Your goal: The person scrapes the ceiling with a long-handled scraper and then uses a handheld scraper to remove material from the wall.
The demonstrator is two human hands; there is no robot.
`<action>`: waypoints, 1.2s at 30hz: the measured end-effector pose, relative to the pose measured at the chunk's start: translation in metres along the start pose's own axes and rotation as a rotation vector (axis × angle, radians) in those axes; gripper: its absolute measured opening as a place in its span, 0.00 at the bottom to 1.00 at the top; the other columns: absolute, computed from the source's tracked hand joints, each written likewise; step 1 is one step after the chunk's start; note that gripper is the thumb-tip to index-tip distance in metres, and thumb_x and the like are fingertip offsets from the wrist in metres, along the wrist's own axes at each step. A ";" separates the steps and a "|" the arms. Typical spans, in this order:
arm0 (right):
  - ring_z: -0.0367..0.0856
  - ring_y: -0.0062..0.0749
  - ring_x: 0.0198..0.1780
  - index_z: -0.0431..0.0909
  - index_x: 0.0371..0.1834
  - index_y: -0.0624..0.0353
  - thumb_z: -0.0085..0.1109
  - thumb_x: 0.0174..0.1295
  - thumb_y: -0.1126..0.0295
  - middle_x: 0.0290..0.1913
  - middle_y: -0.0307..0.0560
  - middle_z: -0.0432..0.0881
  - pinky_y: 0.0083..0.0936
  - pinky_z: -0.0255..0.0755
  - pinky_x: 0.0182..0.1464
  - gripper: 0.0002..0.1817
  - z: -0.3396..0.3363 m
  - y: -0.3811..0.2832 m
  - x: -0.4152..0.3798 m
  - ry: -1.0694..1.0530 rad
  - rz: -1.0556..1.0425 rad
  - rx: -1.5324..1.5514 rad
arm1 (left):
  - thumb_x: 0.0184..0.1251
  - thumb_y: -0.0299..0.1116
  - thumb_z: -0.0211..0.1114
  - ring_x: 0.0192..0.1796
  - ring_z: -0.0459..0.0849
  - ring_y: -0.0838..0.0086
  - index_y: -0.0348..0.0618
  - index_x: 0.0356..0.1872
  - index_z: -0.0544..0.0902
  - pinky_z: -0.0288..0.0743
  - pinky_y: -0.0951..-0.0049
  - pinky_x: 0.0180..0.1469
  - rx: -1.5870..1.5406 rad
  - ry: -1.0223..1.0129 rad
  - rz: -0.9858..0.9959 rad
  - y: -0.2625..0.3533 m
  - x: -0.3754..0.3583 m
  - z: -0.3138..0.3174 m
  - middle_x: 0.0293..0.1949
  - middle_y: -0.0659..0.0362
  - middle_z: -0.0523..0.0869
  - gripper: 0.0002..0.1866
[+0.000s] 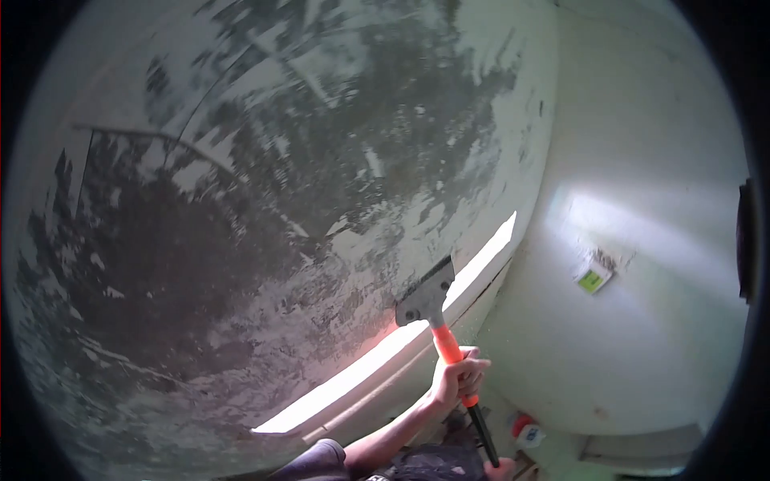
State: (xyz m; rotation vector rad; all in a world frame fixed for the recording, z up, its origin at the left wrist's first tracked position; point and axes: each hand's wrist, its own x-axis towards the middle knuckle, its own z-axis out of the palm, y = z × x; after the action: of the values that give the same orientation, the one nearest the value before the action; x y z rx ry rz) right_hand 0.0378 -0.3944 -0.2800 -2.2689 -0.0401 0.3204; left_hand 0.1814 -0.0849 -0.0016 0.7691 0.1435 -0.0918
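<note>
My left hand [459,378] is wrapped around the orange upper grip of a long-handled scraper [449,343]. Lower down, at the end of its black shaft, my right hand [499,469] closes on the handle, partly cut off by the frame's bottom edge. The wide grey metal head with its dark blade edge overlaps the patchy surface [345,160], close to a bright strip. Dark grey areas show on that surface between streaks and flakes of white coating.
A bright window-like strip [345,390] runs diagonally along the patchy surface. On the pale wall [634,345] at right is a green-and-white piece [595,275] beside a damaged spot. A red-and-white container [528,430] stands low down, and a dark object [746,240] borders the right edge.
</note>
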 end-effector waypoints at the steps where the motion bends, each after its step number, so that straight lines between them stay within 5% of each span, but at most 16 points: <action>1: 0.66 0.32 0.12 0.63 0.08 0.64 0.60 0.42 0.66 0.09 0.51 0.58 0.37 0.59 0.20 0.18 0.006 -0.006 -0.002 0.061 -0.047 -0.006 | 0.62 0.28 0.58 0.09 0.54 0.83 0.51 0.16 0.60 0.46 0.78 0.13 -0.069 -0.006 -0.003 0.001 0.005 0.003 0.10 0.70 0.58 0.19; 4: 0.69 0.36 0.12 0.66 0.09 0.66 0.59 0.43 0.67 0.10 0.56 0.62 0.37 0.60 0.20 0.16 -0.024 -0.103 0.001 0.032 0.102 0.112 | 0.63 0.28 0.57 0.09 0.53 0.83 0.51 0.15 0.60 0.46 0.78 0.13 -0.033 0.042 0.002 0.020 0.014 0.024 0.09 0.70 0.57 0.19; 6: 0.70 0.36 0.12 0.66 0.10 0.67 0.58 0.43 0.68 0.10 0.58 0.63 0.37 0.60 0.20 0.15 -0.027 -0.075 -0.012 -0.008 -0.013 0.056 | 0.62 0.26 0.54 0.09 0.52 0.80 0.50 0.14 0.59 0.46 0.74 0.13 -0.028 0.071 0.033 0.000 -0.002 0.010 0.08 0.67 0.56 0.18; 12: 0.69 0.33 0.12 0.67 0.10 0.66 0.58 0.45 0.68 0.11 0.56 0.62 0.36 0.61 0.21 0.16 -0.024 -0.098 -0.022 -0.017 0.129 0.094 | 0.63 0.26 0.52 0.08 0.52 0.80 0.51 0.14 0.59 0.47 0.74 0.12 0.046 0.084 -0.039 0.016 0.001 0.019 0.08 0.66 0.56 0.18; 19: 0.74 0.53 0.17 0.71 0.11 0.64 0.59 0.43 0.66 0.13 0.60 0.68 0.42 0.63 0.22 0.14 -0.020 -0.086 -0.031 -0.021 0.115 0.007 | 0.61 0.23 0.49 0.08 0.53 0.80 0.51 0.15 0.59 0.47 0.74 0.12 0.028 0.053 -0.013 0.019 -0.011 0.017 0.09 0.66 0.56 0.16; 23: 0.75 0.44 0.13 0.69 0.09 0.66 0.58 0.44 0.68 0.11 0.59 0.65 0.38 0.63 0.20 0.15 -0.021 -0.091 -0.018 0.081 0.084 0.062 | 0.61 0.24 0.49 0.08 0.53 0.79 0.50 0.16 0.60 0.48 0.73 0.12 0.007 0.039 0.041 0.020 -0.006 0.024 0.09 0.66 0.57 0.15; 29: 0.76 0.54 0.18 0.70 0.10 0.65 0.59 0.41 0.66 0.13 0.60 0.68 0.43 0.66 0.24 0.14 -0.038 -0.106 -0.018 -0.008 0.199 -0.002 | 0.62 0.23 0.48 0.08 0.52 0.80 0.51 0.15 0.59 0.48 0.73 0.11 0.049 -0.012 0.018 0.033 0.004 0.031 0.09 0.67 0.56 0.17; 36: 0.74 0.55 0.17 0.69 0.08 0.64 0.58 0.42 0.67 0.13 0.60 0.69 0.43 0.65 0.22 0.14 -0.044 -0.103 -0.025 -0.045 0.095 -0.024 | 0.62 0.25 0.50 0.09 0.53 0.80 0.50 0.16 0.59 0.49 0.74 0.13 0.003 -0.015 -0.012 0.031 -0.006 0.026 0.09 0.67 0.57 0.16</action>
State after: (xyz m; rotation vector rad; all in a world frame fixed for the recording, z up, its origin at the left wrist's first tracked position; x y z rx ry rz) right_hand 0.0324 -0.3621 -0.1706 -2.2914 0.0409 0.4231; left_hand 0.1819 -0.0813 0.0392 0.7705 0.1343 -0.1091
